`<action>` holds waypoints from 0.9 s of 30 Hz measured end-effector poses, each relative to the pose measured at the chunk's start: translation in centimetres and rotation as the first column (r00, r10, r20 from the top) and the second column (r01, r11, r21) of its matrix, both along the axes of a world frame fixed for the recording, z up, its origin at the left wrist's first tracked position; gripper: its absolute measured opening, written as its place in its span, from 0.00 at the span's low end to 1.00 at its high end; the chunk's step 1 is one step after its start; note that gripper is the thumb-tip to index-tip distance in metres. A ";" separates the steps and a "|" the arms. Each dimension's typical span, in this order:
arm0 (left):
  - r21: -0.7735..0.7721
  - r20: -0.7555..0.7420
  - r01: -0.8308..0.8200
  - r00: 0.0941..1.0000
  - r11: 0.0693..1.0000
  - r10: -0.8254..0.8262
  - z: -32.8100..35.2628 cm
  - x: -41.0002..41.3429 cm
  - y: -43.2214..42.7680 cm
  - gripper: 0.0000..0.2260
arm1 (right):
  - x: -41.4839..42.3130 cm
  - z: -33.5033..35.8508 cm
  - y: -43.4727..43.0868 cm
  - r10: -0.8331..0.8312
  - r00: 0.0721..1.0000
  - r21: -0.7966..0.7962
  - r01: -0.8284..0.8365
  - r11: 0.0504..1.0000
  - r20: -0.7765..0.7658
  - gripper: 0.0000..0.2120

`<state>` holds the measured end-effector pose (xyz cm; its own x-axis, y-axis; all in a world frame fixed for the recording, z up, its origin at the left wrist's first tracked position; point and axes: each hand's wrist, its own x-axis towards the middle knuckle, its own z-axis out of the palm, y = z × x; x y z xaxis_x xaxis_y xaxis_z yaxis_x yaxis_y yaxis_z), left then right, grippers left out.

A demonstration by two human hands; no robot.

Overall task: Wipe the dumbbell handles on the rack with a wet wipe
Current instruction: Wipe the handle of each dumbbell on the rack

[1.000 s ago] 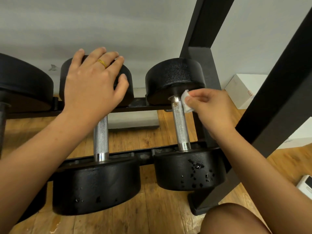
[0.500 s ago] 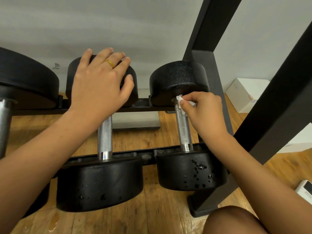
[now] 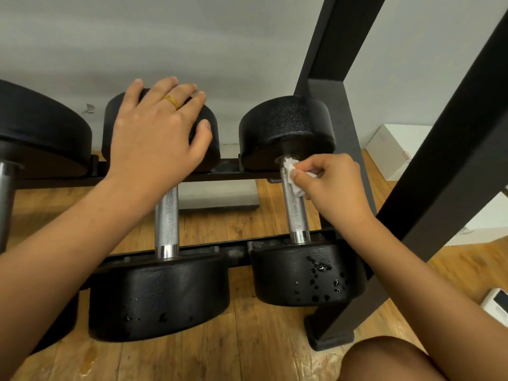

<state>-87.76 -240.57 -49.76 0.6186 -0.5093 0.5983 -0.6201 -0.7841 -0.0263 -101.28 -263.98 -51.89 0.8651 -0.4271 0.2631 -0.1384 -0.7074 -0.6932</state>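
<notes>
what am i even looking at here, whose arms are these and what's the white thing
There is no machine here. One camera sits on a person's head and looks down, so the two arms are that person's own. In front is a black rack holding dumbbells above a wooden floor. The left hand rests on the far weight of the middle dumbbell, fingers relaxed, holding nothing. The right hand pinches a small white wet wipe against the far end of the right dumbbell's metal handle, close to its weight. A white box stands on the floor at the right.
</notes>
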 end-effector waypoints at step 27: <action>-0.001 0.030 -0.010 0.999 1.000 0.010 -0.3 0.0 0.0 0.22 | -3.8 1.4 -1.3 0.318 0.875 0.066 -0.316 0.946 -0.365 0.04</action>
